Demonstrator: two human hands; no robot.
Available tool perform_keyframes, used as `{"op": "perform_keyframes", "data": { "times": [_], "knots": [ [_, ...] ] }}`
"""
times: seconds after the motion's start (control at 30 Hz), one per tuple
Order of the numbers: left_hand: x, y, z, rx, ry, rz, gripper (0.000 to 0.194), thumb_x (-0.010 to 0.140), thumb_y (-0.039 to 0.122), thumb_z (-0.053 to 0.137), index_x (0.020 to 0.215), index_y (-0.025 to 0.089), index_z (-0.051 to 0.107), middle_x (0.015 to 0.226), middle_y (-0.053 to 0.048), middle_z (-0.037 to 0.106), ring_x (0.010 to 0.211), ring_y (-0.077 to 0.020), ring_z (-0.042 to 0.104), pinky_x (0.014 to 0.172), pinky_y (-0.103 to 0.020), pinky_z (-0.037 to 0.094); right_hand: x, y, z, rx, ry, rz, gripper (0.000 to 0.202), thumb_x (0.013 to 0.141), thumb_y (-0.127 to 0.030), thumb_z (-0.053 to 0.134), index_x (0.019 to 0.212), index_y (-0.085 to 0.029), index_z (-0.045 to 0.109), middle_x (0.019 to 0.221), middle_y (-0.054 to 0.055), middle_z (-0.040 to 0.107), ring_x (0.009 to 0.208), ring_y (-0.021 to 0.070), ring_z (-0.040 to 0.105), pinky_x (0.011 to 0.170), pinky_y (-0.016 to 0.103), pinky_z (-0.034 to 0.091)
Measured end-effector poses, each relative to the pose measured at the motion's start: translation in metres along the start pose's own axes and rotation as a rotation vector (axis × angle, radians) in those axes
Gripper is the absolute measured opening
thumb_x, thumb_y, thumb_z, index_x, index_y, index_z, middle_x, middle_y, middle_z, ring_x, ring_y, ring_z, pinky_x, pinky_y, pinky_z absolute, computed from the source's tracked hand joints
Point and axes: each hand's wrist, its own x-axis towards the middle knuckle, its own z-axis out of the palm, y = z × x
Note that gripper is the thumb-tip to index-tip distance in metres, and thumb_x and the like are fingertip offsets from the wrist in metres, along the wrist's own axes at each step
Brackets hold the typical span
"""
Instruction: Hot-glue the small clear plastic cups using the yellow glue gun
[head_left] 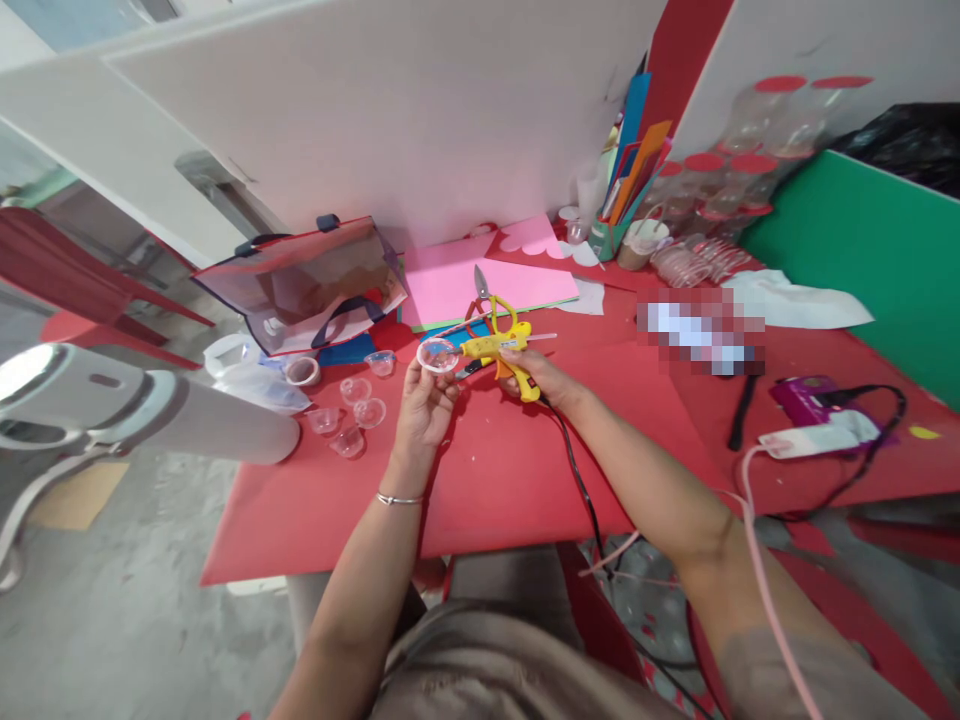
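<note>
Left hand [427, 405]: fingertips pinching a small clear cup [424, 354], held up over the red tabletop [502, 500].
Right hand [541, 374]: wrapped round the handle of a yellow glue gun [486, 345], nozzle at the cup; contact cannot be told.
Loose cups [370, 412]: five, clear, left of the left hand.
Scissors [481, 282]: beyond the glue gun, blades pointing away.
Pink paper [442, 280]: flat, behind the glue gun.
Jars [780, 125]: clear, red-lidded, far right.
</note>
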Motion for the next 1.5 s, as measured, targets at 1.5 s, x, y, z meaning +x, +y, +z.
{"op": "perform_keyframes", "data": {
  "times": [1.5],
  "knots": [
    [-0.0027, 0.0094, -0.0067, 0.022, -0.017, -0.036, 0.041, 0.085, 0.032, 0.088, 0.123, 0.032, 0.072, 0.093, 0.003, 0.072, 0.072, -0.0058, 0.064, 0.064, -0.018, 0.05, 0.0018, 0.0059, -0.0023, -0.088, 0.049, 0.009, 0.057, 0.075, -0.073, 0.082, 0.069, -0.019, 0.062, 0.051, -0.001, 0.055, 0.044, 0.0096, 0.044, 0.04, 0.022, 0.035]
  ]
}}
